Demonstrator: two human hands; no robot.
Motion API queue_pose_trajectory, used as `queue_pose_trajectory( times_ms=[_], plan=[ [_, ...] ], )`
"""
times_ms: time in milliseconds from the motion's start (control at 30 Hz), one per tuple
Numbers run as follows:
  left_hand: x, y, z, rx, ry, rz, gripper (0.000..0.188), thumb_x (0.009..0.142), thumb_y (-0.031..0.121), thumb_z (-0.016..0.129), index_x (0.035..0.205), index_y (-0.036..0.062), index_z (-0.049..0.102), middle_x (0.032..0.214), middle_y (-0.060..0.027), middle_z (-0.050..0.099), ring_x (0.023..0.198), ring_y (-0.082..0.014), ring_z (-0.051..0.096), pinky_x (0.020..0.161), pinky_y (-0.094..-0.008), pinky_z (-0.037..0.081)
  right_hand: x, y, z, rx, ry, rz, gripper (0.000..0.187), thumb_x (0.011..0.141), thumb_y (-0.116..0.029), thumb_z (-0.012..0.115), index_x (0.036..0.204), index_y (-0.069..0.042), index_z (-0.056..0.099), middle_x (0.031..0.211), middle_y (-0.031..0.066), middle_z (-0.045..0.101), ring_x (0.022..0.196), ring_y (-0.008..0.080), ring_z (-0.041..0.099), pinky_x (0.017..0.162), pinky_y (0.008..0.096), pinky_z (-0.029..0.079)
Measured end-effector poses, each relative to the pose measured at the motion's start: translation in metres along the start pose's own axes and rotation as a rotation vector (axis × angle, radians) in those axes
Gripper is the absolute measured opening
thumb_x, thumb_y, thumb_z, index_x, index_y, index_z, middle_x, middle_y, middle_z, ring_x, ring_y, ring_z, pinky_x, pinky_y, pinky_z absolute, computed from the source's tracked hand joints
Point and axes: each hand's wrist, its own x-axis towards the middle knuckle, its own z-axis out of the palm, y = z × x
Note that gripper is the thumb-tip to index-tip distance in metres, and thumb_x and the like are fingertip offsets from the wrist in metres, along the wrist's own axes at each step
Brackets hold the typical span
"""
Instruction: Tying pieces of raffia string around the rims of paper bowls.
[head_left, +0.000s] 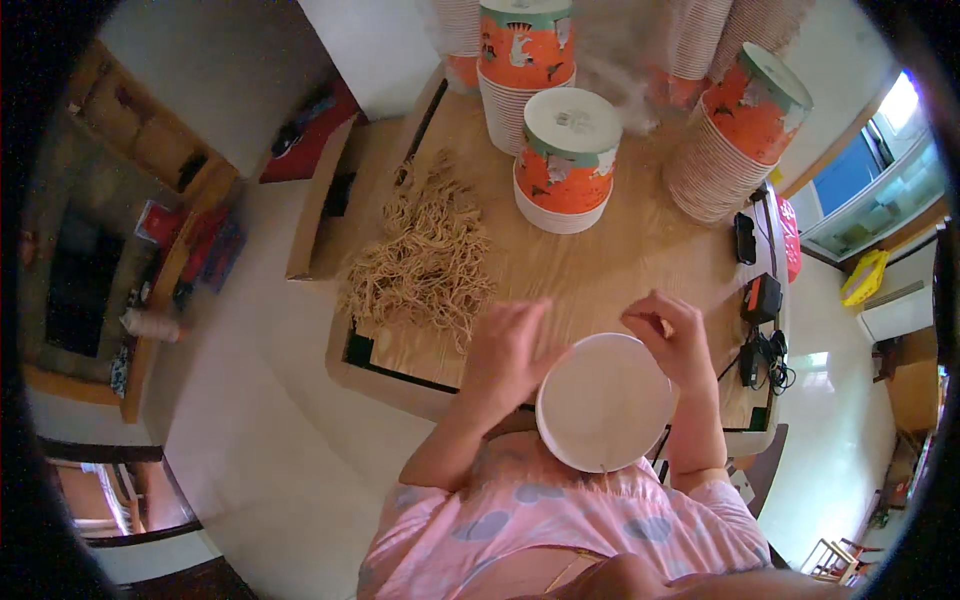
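Observation:
A white round paper bucket sits in front of my chest, its pale underside or inside facing me. My left hand grips its left rim. My right hand holds its upper right rim, fingers curled. Just left of my left hand, a heap of tan cords lies on the wooden table.
Stacks of orange patterned paper buckets stand at the back: one nearest, one behind, one leaning at the right. Black chargers and cables lie at the table's right edge. A wooden bench is at the left.

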Motion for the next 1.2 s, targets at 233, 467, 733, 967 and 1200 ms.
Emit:
queue_pose_trajectory(
  times_ms=[233, 467, 733, 967, 1200],
  plan=[
    [0.018, -0.012, 0.019, 0.061, -0.172, 0.148, 0.009, 0.077, 0.015, 0.063, 0.081, 0.0070, 0.064, 0.076, -0.0073, 0.062, 0.077, -0.0271, 0.058, 0.072, -0.0389, 0.042, 0.041, 0.052, 0.008, -0.157, 0.066, 0.132, 0.012, 0.083, -0.011, 0.061, 0.082, 0.001, 0.060, 0.065, 0.0122, 0.057, 0.058, 0.0136, 0.054, 0.054, 0.0296, 0.044],
    [0.027, -0.015, 0.026, 0.020, -0.188, 0.140, 0.012, 0.076, 0.012, 0.064, 0.086, 0.0058, 0.063, 0.078, -0.0082, 0.062, 0.076, -0.0277, 0.058, 0.072, -0.0389, 0.043, 0.028, 0.077, 0.012, -0.149, 0.050, 0.239, 0.015, 0.084, -0.012, 0.062, 0.081, 0.002, 0.060, 0.060, 0.0070, 0.051, 0.055, 0.0099, 0.044, 0.051, 0.0264, 0.039],
    [0.029, 0.034, 0.012, -0.594, -0.187, -0.009, 0.035, 0.080, 0.011, 0.064, 0.114, 0.0061, 0.056, 0.086, -0.0095, 0.062, 0.093, -0.0221, 0.058, 0.082, -0.0340, 0.046, 0.001, -0.027, -0.002, -0.051, -0.011, -0.130, 0.005, 0.076, -0.003, 0.065, 0.080, -0.002, 0.063, 0.065, 0.0030, 0.052, 0.054, 0.0085, 0.045, 0.048, 0.0220, 0.034],
    [-0.005, 0.022, -0.010, -0.423, -0.136, 0.012, 0.028, 0.075, 0.006, 0.068, 0.101, 0.0033, 0.060, 0.091, -0.0102, 0.061, 0.084, -0.0228, 0.060, 0.074, -0.0318, 0.048, -0.025, -0.024, -0.002, 0.004, -0.066, -0.082, 0.008, 0.074, -0.004, 0.068, 0.080, -0.003, 0.063, 0.068, 0.0051, 0.054, 0.054, 0.0130, 0.052, 0.047, 0.0252, 0.040],
    [-0.092, 0.003, -0.040, -0.498, -0.170, -0.330, 0.010, 0.075, 0.004, 0.070, 0.075, 0.0013, 0.061, 0.072, -0.0049, 0.057, 0.063, -0.0106, 0.053, 0.056, -0.0226, 0.042, -0.044, -0.002, 0.014, -0.071, 0.068, 0.016, 0.006, 0.075, -0.003, 0.068, 0.079, -0.003, 0.063, 0.069, 0.0054, 0.058, 0.056, 0.0137, 0.055, 0.049, 0.0249, 0.044]
  ],
)
